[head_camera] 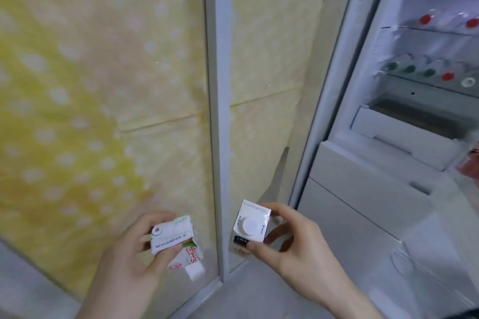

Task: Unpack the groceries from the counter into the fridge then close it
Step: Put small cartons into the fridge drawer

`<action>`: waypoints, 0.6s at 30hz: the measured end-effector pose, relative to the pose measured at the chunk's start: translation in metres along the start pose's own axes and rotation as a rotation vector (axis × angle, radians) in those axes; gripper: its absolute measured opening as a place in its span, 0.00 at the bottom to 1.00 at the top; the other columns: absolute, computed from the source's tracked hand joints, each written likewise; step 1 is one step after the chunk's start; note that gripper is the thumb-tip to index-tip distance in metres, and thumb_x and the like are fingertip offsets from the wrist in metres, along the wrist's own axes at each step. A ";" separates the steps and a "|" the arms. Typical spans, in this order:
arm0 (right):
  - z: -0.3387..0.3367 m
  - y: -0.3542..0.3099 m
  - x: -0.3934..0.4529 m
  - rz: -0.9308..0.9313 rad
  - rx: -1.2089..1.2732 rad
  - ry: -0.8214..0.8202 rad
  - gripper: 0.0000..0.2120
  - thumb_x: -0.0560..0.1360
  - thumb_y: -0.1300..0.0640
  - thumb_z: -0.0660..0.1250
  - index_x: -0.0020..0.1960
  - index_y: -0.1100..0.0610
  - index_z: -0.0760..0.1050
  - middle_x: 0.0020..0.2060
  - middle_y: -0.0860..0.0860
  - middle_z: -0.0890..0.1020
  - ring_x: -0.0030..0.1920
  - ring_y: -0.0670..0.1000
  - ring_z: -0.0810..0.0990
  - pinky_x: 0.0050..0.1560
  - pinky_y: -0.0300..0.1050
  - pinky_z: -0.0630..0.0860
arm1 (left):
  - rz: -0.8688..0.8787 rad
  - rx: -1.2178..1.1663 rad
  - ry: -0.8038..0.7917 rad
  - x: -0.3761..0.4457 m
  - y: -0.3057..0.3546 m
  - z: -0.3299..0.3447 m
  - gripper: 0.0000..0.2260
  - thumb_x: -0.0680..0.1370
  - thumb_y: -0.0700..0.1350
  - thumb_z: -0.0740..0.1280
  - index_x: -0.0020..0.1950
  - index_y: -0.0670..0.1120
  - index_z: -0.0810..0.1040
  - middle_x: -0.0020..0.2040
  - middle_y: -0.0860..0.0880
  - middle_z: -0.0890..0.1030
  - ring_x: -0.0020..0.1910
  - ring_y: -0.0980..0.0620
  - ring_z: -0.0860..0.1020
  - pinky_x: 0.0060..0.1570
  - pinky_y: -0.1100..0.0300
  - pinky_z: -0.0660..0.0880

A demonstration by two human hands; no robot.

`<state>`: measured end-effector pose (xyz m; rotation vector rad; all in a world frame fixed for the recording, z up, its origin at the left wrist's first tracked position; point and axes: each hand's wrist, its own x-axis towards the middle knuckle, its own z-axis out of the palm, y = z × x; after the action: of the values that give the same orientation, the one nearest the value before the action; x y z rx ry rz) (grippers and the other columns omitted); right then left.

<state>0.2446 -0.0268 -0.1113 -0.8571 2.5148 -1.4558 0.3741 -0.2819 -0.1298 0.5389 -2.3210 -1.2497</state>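
Note:
My left hand (132, 254) grips a white milk carton with green and red print (178, 241), low and left of centre. My right hand (290, 243) holds a second white carton with a round white cap and a dark label (248, 228), fingers curled round its top. The fridge (363, 189) stands open to the right, its white interior lit. On its upper shelves lie several bottles with red caps (425, 19) and green caps (409, 68). A white drawer (394, 134) sits below them.
A glass panel covered with yellow dotted paper (90, 85) fills the left. A grey vertical frame post (219, 111) divides it. The pale floor (246, 292) shows at the bottom. Something red (470, 163) sits blurred at the right edge.

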 end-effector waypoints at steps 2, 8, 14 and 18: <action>-0.022 0.005 -0.001 0.039 -0.015 0.099 0.27 0.65 0.32 0.75 0.63 0.35 0.76 0.59 0.34 0.81 0.46 0.43 0.84 0.37 0.32 0.76 | 0.061 -0.022 -0.078 0.026 0.011 0.020 0.24 0.70 0.40 0.79 0.58 0.63 0.81 0.53 0.63 0.84 0.47 0.63 0.83 0.40 0.72 0.77; -0.091 0.031 0.004 0.129 -0.084 0.330 0.26 0.65 0.34 0.76 0.62 0.34 0.76 0.57 0.34 0.82 0.42 0.43 0.84 0.34 0.32 0.75 | 0.235 -0.080 -0.272 0.096 0.056 0.095 0.23 0.70 0.41 0.79 0.59 0.62 0.81 0.50 0.60 0.86 0.46 0.62 0.84 0.38 0.74 0.76; -0.154 0.062 0.026 0.150 -0.100 0.480 0.26 0.63 0.32 0.75 0.60 0.32 0.76 0.53 0.33 0.83 0.38 0.42 0.82 0.35 0.30 0.73 | 0.312 -0.166 -0.361 0.146 0.105 0.167 0.22 0.69 0.55 0.76 0.63 0.59 0.79 0.54 0.57 0.85 0.48 0.58 0.85 0.47 0.59 0.79; -0.191 0.088 0.049 0.157 -0.102 0.514 0.27 0.64 0.33 0.75 0.61 0.34 0.76 0.58 0.34 0.82 0.45 0.44 0.84 0.37 0.33 0.76 | 0.361 -0.171 -0.359 0.182 0.133 0.210 0.22 0.68 0.57 0.75 0.61 0.62 0.79 0.53 0.61 0.84 0.47 0.62 0.84 0.42 0.68 0.78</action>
<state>0.0978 0.1270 -0.0740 -0.3050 2.9527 -1.6776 0.0916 -0.1685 -0.0833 -0.1739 -2.4140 -1.4317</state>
